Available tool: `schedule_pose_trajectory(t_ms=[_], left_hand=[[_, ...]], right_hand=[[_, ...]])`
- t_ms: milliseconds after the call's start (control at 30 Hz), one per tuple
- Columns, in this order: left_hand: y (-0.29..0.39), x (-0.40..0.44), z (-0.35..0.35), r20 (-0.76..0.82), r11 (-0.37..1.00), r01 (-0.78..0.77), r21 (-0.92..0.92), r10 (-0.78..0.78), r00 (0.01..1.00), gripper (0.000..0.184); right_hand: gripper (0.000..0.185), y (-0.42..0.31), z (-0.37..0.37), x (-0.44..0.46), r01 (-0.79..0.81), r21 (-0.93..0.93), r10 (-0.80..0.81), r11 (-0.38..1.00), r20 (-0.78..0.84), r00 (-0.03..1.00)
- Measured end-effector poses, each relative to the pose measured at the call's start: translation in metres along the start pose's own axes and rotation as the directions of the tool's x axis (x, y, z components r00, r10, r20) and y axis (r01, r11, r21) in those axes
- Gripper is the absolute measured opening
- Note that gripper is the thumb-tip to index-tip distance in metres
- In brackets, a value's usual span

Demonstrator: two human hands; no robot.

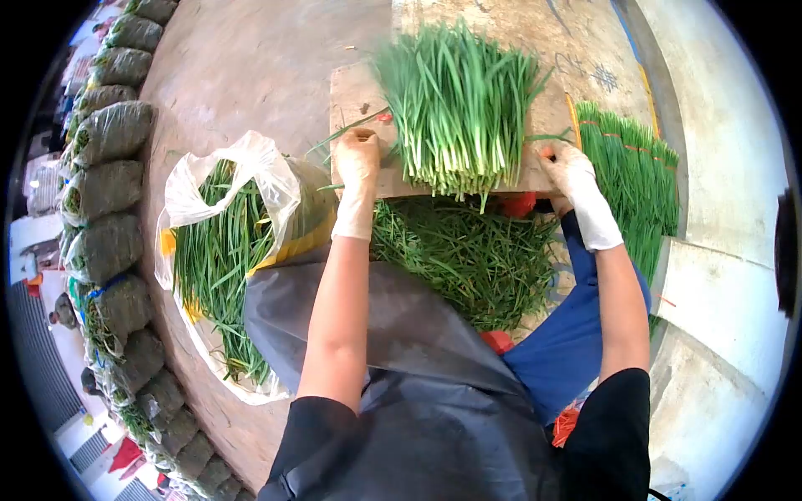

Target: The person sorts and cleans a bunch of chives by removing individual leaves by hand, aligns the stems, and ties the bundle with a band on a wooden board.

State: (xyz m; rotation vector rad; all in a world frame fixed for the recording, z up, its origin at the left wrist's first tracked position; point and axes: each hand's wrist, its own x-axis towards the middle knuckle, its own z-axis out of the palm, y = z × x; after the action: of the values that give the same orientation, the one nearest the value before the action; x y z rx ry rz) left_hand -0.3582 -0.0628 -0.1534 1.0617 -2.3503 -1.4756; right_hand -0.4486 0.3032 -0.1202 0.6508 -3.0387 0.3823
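Note:
A thick bunch of garlic chives [464,108] lies on a wooden board [351,88], its pale cut ends toward me and its green tips away. At the board's left edge, my left hand [357,159], in a thin whitish glove, is closed with fingers curled. Loose green blades pass beside it, and I cannot make out what it holds. My right hand [572,171], gloved too, is closed in a pinch right of the bunch. Something small and orange-red shows at its fingertips, too small to name. Neither hand touches the bunch.
Loose green leaves [468,250] are heaped below the board. An open plastic bag [251,167] of chives stands at left. Tied chive bundles [631,167] lie at right beside a pale ledge [710,301]. Stuffed sacks [109,184] line the far left.

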Motion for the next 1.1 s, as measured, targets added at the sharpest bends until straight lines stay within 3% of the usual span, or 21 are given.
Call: schedule_pose_trajectory(t_ms=[33,67,100,167,200,233,300,367,433,500,567,700,800,833,867,900,967,1033,1067,1100], left_hand=[[-0.009,0.008,0.002,0.007,0.990,-0.046,0.131,0.045,0.999,0.025],[0.012,0.001,0.002,-0.074,0.963,-0.034,0.268,0.055,0.996,0.025],[0.020,0.000,0.006,-0.128,0.950,-0.068,0.304,0.111,0.985,0.026],[0.041,0.002,0.012,-0.177,0.932,-0.060,0.359,0.131,0.975,0.033],[0.046,0.006,0.014,-0.170,0.933,-0.060,0.356,0.128,0.977,0.033],[0.052,0.010,0.017,-0.161,0.920,-0.018,0.392,0.088,0.983,0.035],[0.055,0.020,0.020,-0.113,0.895,0.020,0.446,0.035,0.993,0.036],[0.058,0.032,0.020,-0.051,0.885,0.039,0.463,-0.016,0.999,0.035],[0.058,0.035,0.022,-0.053,0.858,-0.026,0.513,0.062,0.997,0.027],[0.057,0.035,0.021,-0.054,0.856,-0.067,0.512,0.110,0.992,0.023],[0.057,0.036,0.018,-0.052,0.855,-0.094,0.511,0.139,0.989,0.022],[0.052,0.030,0.009,0.026,0.887,-0.127,0.445,0.129,0.991,0.033],[0.051,0.022,0.001,0.043,0.825,-0.172,0.539,0.177,0.983,0.037],[0.049,0.018,-0.002,0.046,0.824,-0.177,0.539,0.181,0.982,0.037],[0.045,0.017,-0.006,0.012,0.870,-0.176,0.460,0.193,0.981,0.035],[0.049,0.013,-0.009,-0.023,0.909,-0.177,0.376,0.200,0.979,0.033],[0.061,0.010,-0.007,-0.026,0.950,-0.151,0.273,0.165,0.986,0.033],[0.075,0.001,0.004,0.002,0.982,-0.175,-0.075,0.176,0.984,0.048],[0.087,-0.010,0.011,0.088,0.986,-0.122,-0.110,0.131,0.987,0.058],[0.099,-0.023,0.016,0.094,0.992,-0.123,-0.013,0.124,0.988,0.068]], right_hand=[[0.016,-0.012,-0.024,0.004,-0.221,0.224,0.168,0.949,0.231,0.958],[0.016,-0.019,-0.037,0.007,-0.466,0.369,0.264,0.804,0.481,0.836],[0.016,-0.018,-0.034,0.008,-0.459,0.366,0.256,0.809,0.484,0.837],[0.019,-0.014,-0.033,0.007,-0.554,0.643,0.167,0.528,0.561,0.811],[0.023,-0.013,-0.039,0.006,-0.557,0.701,0.119,0.445,0.570,0.813],[0.023,-0.015,-0.041,0.007,-0.563,0.696,0.130,0.446,0.573,0.810],[0.026,-0.015,-0.043,0.007,-0.552,0.803,0.068,0.225,0.552,0.831],[0.027,-0.013,-0.044,0.010,-0.568,0.778,0.059,0.268,0.576,0.816],[0.026,-0.018,-0.045,0.014,-0.638,0.753,0.038,0.158,0.641,0.766],[0.028,-0.018,-0.042,0.019,-0.647,0.739,0.028,0.187,0.654,0.756],[0.025,-0.021,-0.033,0.019,-0.456,0.883,-0.087,0.113,0.466,0.881],[0.034,-0.020,-0.027,0.021,-0.488,0.866,-0.020,0.108,0.493,0.870],[0.029,-0.027,-0.028,0.021,-0.466,0.864,0.063,0.193,0.463,0.884],[0.027,-0.033,-0.027,0.019,-0.306,0.735,0.124,0.605,0.293,0.948],[0.026,-0.042,-0.030,0.023,-0.133,0.421,0.097,0.897,0.105,0.990],[0.026,-0.053,-0.036,0.030,-0.131,0.420,0.098,0.898,0.098,0.990],[0.032,-0.079,-0.050,0.048,0.129,0.504,-0.053,0.854,-0.161,0.985],[0.042,-0.117,-0.060,0.071,-0.085,0.452,0.058,0.888,0.074,0.996],[0.043,-0.132,-0.054,0.083,-0.191,0.363,0.138,0.912,0.166,0.976],[0.045,-0.143,-0.048,0.093,-0.290,0.264,0.225,0.920,0.248,0.942]])
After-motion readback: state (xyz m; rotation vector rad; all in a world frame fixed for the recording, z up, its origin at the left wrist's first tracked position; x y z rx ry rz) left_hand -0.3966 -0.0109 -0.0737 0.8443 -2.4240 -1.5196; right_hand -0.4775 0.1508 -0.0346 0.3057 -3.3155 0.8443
